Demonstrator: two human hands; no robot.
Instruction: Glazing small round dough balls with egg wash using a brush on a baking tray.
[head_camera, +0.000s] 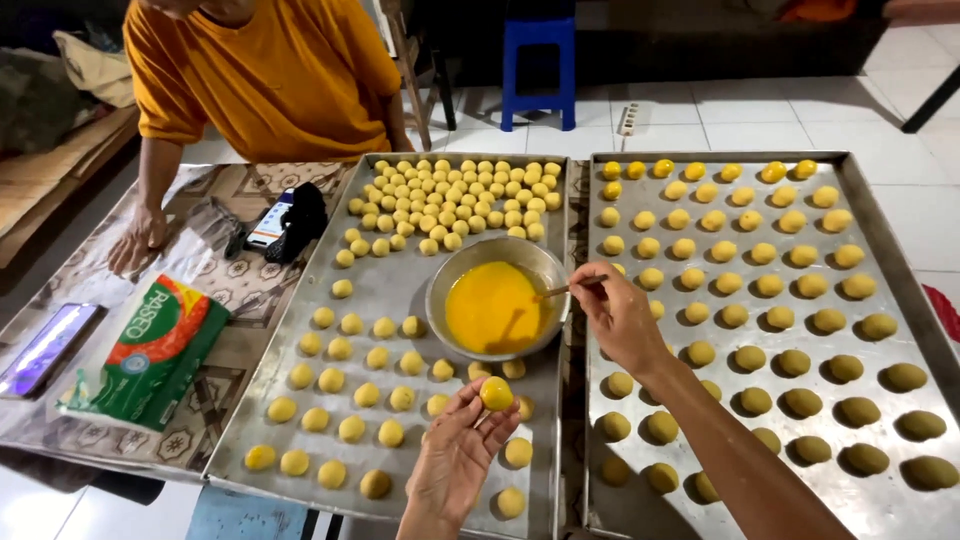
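Looking down from a head-worn camera, two bare hands work over metal baking trays set side by side on a low table. The left hand (455, 455) is turned palm up, its fingers curled loosely, with one small round yellow dough ball (496, 393) resting on the fingertips, just below a steel bowl (450, 270). The bowl stands on the left tray (385, 270) and holds bright yellow beaten egg (492, 305). The right hand (620, 320) is closed in a pinch on the thin handle of a small brush (565, 290), whose tip reaches over the bowl's right rim into the egg. The left tray carries pale dough balls, packed tightly together at its far end and spread in loose rows nearer the camera. The right tray (900, 245) holds evenly spaced rows of balls that look glossier and deeper yellow. Across the table sits another person in an orange shirt (270, 70), one hand (140, 238) flat on the patterned tablecloth. A green tissue pack (150, 355) and a phone (45, 350) lie at the left end of the table. A blue plastic stool (538, 65) stands on the white tiled floor beyond.
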